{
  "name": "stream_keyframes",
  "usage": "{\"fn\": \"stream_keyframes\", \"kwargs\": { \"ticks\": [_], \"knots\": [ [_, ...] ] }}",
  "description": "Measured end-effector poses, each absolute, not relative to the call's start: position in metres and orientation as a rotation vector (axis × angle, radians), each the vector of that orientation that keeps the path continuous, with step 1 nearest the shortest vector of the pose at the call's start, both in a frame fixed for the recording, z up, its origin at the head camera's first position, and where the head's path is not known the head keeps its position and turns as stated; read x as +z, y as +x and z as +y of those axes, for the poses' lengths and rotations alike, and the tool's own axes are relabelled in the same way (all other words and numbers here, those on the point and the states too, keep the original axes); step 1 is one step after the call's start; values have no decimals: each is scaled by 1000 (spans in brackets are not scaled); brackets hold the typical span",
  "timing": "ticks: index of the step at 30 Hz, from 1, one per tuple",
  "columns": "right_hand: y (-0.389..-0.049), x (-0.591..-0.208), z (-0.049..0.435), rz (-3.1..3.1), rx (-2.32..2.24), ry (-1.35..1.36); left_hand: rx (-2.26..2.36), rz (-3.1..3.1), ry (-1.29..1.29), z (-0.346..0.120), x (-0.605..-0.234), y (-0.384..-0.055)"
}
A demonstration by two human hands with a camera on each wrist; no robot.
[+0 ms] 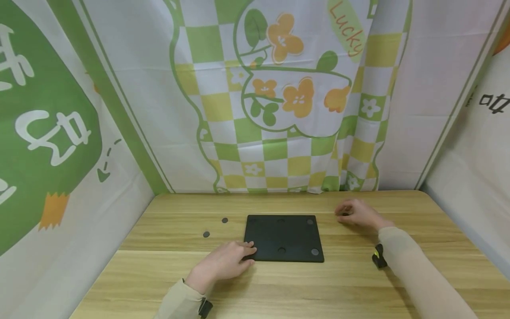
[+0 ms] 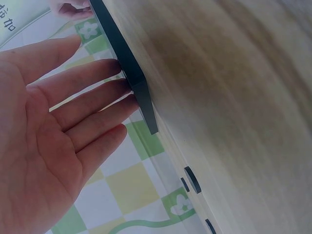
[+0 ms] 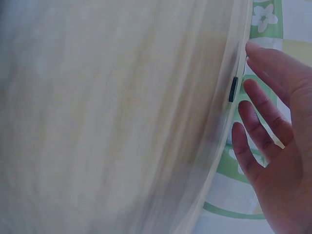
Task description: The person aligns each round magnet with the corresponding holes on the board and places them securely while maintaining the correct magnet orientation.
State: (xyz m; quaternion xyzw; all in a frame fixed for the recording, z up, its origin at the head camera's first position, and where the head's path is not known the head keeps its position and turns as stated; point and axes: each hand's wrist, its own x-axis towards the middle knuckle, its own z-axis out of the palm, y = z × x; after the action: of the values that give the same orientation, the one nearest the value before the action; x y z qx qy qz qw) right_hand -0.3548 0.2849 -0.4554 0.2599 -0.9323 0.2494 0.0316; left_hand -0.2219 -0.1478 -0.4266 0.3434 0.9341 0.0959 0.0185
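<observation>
A flat black rectangular board lies on the wooden table, with several round spots on its face; two at the right look like grey discs. My left hand rests its fingertips on the board's near left corner. In the left wrist view the extended fingers meet the board's edge. Right of the board, my right hand hovers over a small dark disc. The right wrist view shows that disc on the tabletop, beside the loosely bent fingers and apart from them.
Two more small dark discs lie left of the board, one of them nearer the front. A printed curtain hangs along the table's back edge. Fabric walls stand at both sides.
</observation>
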Motion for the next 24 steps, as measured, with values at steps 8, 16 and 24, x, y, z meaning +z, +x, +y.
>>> {"fn": "stream_keyframes", "kwargs": {
  "ticks": [8,16,24],
  "knots": [
    [-358,-459,293,-2842,803,787,300,2903,1086,-148,-427,-223],
    [-358,-459,298,-2891,841,721,305,2899,1081,-148,-426,-223],
    [-357,-460,304,-2902,924,689,291,2905,1075,-148,-427,-223]
  ]
}}
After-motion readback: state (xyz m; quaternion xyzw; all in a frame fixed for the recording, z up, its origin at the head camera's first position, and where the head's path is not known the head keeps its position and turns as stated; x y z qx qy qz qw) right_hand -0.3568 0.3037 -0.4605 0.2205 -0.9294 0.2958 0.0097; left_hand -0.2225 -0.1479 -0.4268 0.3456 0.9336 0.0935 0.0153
